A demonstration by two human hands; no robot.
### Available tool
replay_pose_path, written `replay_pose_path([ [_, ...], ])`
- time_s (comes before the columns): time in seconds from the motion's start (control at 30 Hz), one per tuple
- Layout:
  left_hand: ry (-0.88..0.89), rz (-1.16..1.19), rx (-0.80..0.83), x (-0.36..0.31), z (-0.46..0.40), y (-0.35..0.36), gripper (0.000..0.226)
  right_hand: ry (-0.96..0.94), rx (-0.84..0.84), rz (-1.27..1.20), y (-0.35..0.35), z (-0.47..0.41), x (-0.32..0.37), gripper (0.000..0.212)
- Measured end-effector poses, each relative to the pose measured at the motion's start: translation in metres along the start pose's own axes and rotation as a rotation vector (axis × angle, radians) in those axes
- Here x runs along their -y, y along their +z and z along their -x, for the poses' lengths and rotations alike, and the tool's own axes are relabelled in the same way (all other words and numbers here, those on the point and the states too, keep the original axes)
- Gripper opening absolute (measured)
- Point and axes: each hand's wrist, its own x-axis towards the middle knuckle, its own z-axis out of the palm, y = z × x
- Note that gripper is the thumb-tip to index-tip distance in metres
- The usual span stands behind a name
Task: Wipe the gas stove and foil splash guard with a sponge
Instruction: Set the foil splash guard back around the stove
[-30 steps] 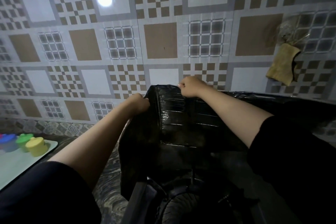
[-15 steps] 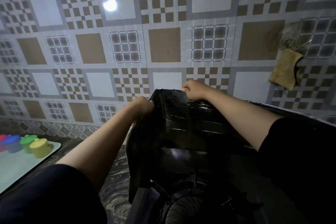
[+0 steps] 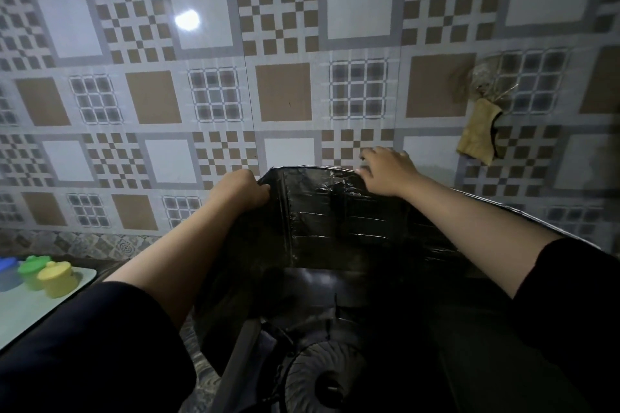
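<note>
Beside one splash guard, three lidded tubs on one tray.

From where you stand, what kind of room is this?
Most likely a home kitchen, at the cooking corner. A gas stove burner sits below, a dark foil splash guard stands behind it against a patterned tiled wall, and lidded plastic containers rest on the counter.

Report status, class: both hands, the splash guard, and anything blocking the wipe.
Left hand grips the splash guard's left corner. Right hand rests over its top edge, fingers spread. No sponge in view. Burner below, unobstructed.
</note>
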Motion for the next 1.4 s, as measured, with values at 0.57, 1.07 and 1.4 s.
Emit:
replay_pose_path([
  [0.57, -0.075, -0.094, 0.010, 0.023, 0.006, 0.006, 0.032, 0.227, 0.172, 0.081, -0.058, 0.118, -0.097, 0.063],
  [1.07, -0.077, -0.137, -0.048, 0.047, 0.011, 0.008, 0.014, 0.399, 0.229, 0.184, -0.043, 0.121, -0.101, 0.010],
  [1.4, -0.052, -0.271, -0.104, -0.014, 0.026, 0.024, 0.062, 0.526, -0.053, 0.046, -0.018, 0.105, -0.114, 0.024],
])
